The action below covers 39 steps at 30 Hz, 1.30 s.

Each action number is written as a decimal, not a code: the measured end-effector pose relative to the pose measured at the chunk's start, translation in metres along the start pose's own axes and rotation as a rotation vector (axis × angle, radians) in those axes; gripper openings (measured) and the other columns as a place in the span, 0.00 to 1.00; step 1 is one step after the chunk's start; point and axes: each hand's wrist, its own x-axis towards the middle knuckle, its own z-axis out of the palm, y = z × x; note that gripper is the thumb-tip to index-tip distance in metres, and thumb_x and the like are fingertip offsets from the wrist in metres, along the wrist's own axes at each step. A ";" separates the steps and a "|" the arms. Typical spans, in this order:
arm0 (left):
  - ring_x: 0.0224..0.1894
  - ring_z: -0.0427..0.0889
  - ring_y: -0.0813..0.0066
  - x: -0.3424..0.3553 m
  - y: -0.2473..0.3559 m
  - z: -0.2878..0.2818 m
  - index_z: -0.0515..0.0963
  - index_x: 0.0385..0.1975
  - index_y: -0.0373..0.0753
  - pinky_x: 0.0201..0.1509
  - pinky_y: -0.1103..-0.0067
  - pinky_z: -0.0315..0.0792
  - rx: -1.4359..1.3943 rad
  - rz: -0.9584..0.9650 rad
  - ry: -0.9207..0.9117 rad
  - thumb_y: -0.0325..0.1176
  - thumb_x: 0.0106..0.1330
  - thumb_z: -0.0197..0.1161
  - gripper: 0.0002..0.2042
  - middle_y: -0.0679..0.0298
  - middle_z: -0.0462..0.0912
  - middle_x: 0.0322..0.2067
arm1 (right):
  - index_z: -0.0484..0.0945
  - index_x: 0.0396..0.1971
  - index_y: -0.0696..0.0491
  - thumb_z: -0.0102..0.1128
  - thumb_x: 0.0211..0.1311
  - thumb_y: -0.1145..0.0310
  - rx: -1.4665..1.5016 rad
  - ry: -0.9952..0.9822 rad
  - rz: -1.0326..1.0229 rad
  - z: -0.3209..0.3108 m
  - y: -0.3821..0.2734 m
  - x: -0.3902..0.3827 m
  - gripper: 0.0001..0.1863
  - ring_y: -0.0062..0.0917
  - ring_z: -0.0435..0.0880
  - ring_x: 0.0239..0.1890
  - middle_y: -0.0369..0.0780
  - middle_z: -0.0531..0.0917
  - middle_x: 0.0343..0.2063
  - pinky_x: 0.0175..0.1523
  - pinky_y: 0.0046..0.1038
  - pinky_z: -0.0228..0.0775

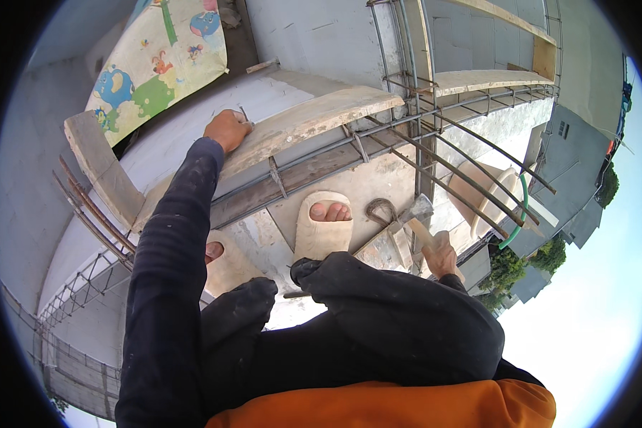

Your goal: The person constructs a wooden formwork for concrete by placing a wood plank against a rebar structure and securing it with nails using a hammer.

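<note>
Pinches thin nail (pixel 243 113) between thumb and fingers of left hand (pixel 227 131), slightly tilted, over upper edge of long pale board (pixel 314 121); cannot tell contact of tip with wood. Grasps hammer (pixel 421 230) by pale handle in right hand (pixel 442 255), low beside right knee, well apart from nail, with grey head toward upper left. Near hammer head, note dark curved metal hook (pixel 382 211). Wears pale open-toed sandals (pixel 322 239) on both feet, between board and knees; dark trousers (pixel 406 314), dark sleeves, orange garment at lower edge. Along near side of board, note steel rebar cage (pixel 307 166), with loose bar ends reaching out to the right. Beyond these bars, note pale basin (pixel 508 191) and green hose (pixel 525 207). Behind left hand, note cartoon-printed sheet (pixel 157 78) hanging at a slant; at far right, rooftops, trees (pixel 506 269) and bright sky.
</note>
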 end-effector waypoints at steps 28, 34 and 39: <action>0.48 0.89 0.55 -0.004 0.014 -0.003 0.90 0.43 0.41 0.56 0.67 0.78 0.059 0.047 -0.043 0.48 0.64 0.69 0.17 0.53 0.91 0.42 | 0.54 0.80 0.50 0.59 0.74 0.59 0.331 -0.125 -0.724 -0.154 -0.271 -0.056 0.40 0.51 0.76 0.68 0.58 0.72 0.68 0.70 0.41 0.68; 0.48 0.89 0.54 -0.002 0.014 0.000 0.90 0.44 0.42 0.57 0.66 0.78 0.088 0.034 -0.013 0.48 0.65 0.70 0.17 0.51 0.91 0.43 | 0.51 0.82 0.47 0.53 0.79 0.55 0.236 -0.263 -0.818 -0.160 -0.361 -0.030 0.38 0.55 0.82 0.59 0.61 0.80 0.57 0.65 0.44 0.72; 0.49 0.88 0.53 -0.003 0.009 0.001 0.90 0.42 0.44 0.57 0.65 0.78 0.074 0.009 -0.012 0.48 0.65 0.70 0.16 0.51 0.90 0.44 | 0.49 0.81 0.50 0.48 0.79 0.59 -0.034 -0.240 -0.973 -0.141 -0.397 -0.009 0.37 0.57 0.86 0.43 0.58 0.86 0.36 0.55 0.50 0.75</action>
